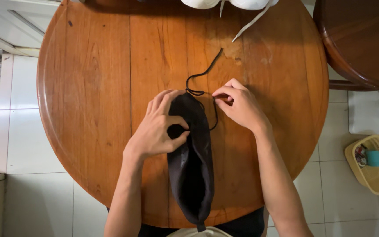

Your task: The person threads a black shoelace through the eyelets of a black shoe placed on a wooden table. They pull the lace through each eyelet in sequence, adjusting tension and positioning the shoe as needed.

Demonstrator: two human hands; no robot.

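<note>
Black pouch (191, 162) lies lengthwise on round wooden desk (88, 87), centre toward 6 o'clock. Left hand (159, 127) pinches pouch top edge. Right hand (237, 105) pinches black drawstring (205, 72), which trails toward 12 o'clock. White garment (224, 3) at 12 o'clock edge.

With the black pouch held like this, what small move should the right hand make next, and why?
Probably pull the black drawstring away from the pouch mouth. The left hand pins the black pouch on the round wooden table, the right hand pinches the cord near the mouth, and it lies slack.
</note>
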